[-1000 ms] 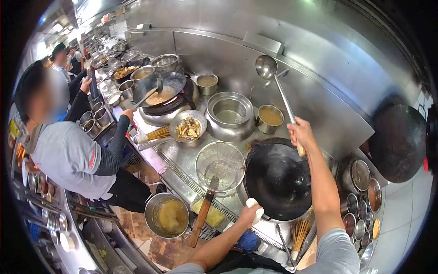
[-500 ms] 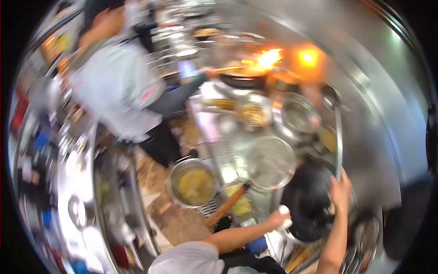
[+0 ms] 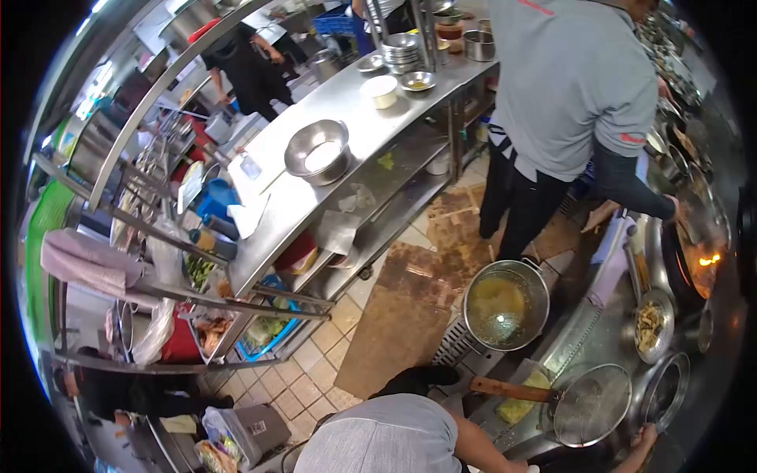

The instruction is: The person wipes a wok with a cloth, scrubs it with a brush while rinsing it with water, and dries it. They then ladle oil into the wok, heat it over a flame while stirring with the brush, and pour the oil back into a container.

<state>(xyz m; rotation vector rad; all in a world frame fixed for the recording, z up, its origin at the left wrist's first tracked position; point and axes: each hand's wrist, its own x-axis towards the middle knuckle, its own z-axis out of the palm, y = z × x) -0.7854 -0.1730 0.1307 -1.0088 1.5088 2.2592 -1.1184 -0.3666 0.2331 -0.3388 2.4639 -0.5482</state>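
Note:
My right hand (image 3: 645,438) is at the lower right, fingers curled closed, near the round metal pan (image 3: 665,392). What it grips is hard to make out in the dark area there. My left forearm (image 3: 481,444) reaches down past the bottom edge, so the fingers of my left hand are cut off. A scrap of white cloth (image 3: 533,469) shows beside that hand. Between and above my arms lies a round wire strainer (image 3: 593,404) with a wooden handle (image 3: 511,388). Under the handle is a yellow block-like item (image 3: 516,408).
A pot of yellowish liquid (image 3: 506,305) stands left of the stove counter. A co-worker in a grey shirt (image 3: 568,79) works at a flaming wok (image 3: 694,252). A plate of sliced food (image 3: 653,325) sits nearby. Behind runs a steel table (image 3: 272,213) with a metal bowl (image 3: 317,151).
My view has swung left, away from the stove. The black wok and ladle handle, plain before, are out of sight or indistinct. My hands now sit lower in view; the co-worker's wok flame looks smaller.

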